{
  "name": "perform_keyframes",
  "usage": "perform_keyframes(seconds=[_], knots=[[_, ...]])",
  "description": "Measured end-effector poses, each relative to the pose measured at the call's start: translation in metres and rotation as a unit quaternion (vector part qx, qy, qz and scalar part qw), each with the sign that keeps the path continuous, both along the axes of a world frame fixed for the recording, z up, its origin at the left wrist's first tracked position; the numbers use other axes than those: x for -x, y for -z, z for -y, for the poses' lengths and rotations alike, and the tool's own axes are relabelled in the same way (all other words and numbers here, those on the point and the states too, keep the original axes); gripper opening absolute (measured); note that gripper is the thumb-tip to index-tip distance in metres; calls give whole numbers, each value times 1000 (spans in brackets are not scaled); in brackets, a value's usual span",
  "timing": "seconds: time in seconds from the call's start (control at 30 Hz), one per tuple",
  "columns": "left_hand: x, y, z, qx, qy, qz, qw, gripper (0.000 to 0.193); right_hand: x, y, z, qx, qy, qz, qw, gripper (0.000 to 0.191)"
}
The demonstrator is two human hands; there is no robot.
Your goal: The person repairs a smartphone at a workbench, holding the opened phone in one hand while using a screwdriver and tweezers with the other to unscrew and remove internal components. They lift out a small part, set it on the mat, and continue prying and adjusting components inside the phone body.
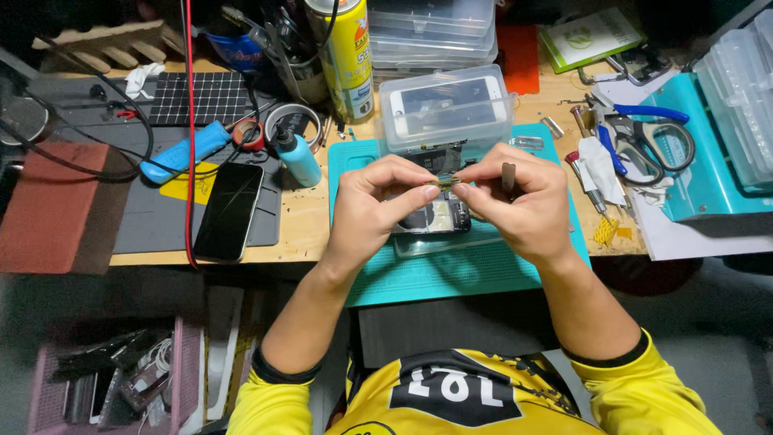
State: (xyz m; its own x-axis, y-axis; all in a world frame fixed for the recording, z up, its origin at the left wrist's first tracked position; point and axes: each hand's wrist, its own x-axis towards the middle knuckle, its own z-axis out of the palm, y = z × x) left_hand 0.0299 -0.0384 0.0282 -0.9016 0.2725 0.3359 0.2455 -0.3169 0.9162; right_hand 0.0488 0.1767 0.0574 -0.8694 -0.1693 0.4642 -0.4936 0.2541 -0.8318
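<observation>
My left hand (377, 203) and my right hand (522, 201) meet above a teal work mat (451, 278). Between the thumb and forefinger tips of both hands I pinch a tiny yellowish electronic part (445, 182). A dark slim tool (508, 177) stands up from my right fist. Under my hands lies an opened phone (439, 217) with its insides showing, partly hidden by my fingers.
A clear plastic box holding a white phone (447, 109) sits just behind my hands. A black phone (229, 211) lies on a grey mat to the left, beside a small blue bottle (296, 157), a yellow spray can (345, 56) and a red cable (191, 137). Tweezers, scissors (652, 137) and screwdrivers lie at right.
</observation>
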Motion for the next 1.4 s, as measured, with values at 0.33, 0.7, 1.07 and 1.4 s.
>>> perform_keyframes(seconds=[0.33,0.7,1.07,1.4], knots=[[-17,-21,6,245,-277,-400,839,36,13,12,-16,245,-117,207,940,36],[-13,-18,7,247,-256,-508,785,35,15,13,-13,276,-146,265,912,38],[-7,-13,9,221,-288,-385,848,31,10,2,2,168,-49,174,969,30],[18,-7,-13,322,-223,-447,804,20,14,-1,-26,67,83,47,993,24]])
